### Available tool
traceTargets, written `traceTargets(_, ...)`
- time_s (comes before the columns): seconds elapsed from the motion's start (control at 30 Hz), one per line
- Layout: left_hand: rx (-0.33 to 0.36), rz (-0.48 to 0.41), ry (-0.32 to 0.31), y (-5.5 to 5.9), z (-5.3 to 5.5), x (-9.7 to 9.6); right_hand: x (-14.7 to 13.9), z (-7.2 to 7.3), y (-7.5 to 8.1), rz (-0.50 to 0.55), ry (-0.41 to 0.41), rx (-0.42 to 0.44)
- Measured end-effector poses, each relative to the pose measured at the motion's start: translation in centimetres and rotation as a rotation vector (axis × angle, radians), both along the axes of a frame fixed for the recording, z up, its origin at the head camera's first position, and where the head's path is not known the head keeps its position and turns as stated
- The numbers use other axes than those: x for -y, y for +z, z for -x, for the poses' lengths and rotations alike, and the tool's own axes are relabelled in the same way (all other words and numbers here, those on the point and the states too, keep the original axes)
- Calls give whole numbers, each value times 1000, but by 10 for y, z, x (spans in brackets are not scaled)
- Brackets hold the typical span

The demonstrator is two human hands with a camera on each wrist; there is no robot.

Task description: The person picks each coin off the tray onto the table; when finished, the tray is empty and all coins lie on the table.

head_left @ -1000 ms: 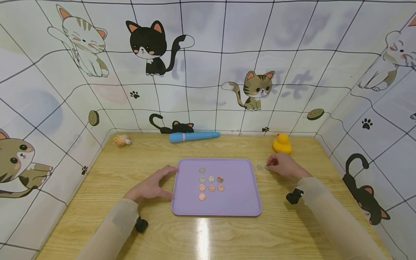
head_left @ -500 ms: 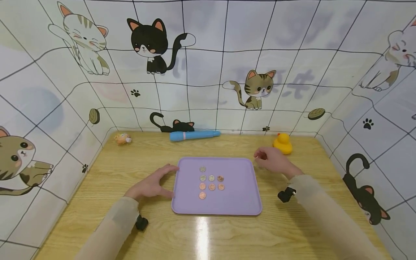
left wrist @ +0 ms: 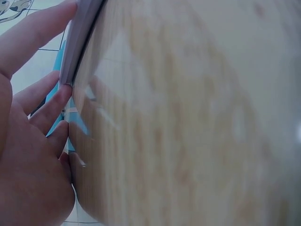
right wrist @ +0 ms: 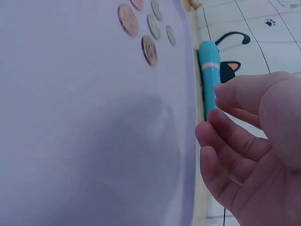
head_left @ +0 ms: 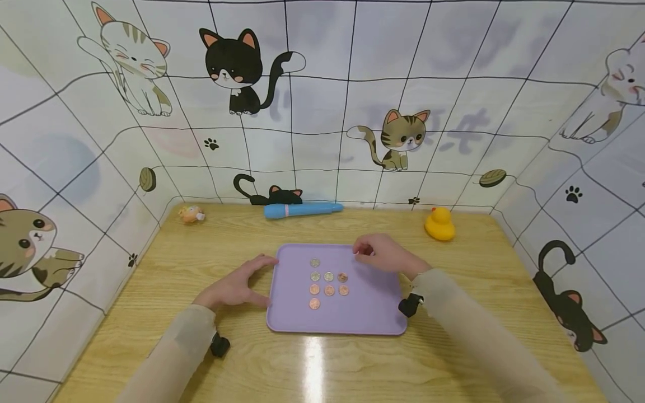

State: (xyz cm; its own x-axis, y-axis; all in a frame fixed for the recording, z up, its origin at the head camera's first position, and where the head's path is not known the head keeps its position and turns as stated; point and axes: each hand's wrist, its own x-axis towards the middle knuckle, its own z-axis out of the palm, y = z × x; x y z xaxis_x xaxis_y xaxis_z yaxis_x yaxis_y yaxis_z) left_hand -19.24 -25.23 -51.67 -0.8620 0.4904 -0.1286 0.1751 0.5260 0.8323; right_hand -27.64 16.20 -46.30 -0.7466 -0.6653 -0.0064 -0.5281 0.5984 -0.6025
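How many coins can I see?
8 coins on the purple tray: one at back, then rows of three and three, one in front. The right hand may hide more.

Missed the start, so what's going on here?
Somebody is busy with coins on a purple tray. The left hand, fingers spread, touches the tray's left edge. The right hand hovers above its far right part, fingers curled; whether it pinches a coin can't be made out. Eight coins lie apart in rows on the tray, some silvery, some coppery.
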Motion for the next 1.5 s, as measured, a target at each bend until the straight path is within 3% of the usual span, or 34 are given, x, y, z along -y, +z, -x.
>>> traceTargets(0.33, 2, 5, 4, 2, 0, 1, 45, -2, -1, -37, 88, 24)
traceTargets(0.67, 9, -12, 0, 0, -1, 0, 79, 7, -17, -112, 160, -16)
traceTargets(1.13, 2, -5, 0, -3, 1, 1, 103, 6, -14, -180, 155, -18)
traceTargets(1.5, 13, -8, 9, 3, -1, -1, 107, 8, -13, -207, 144, -3)
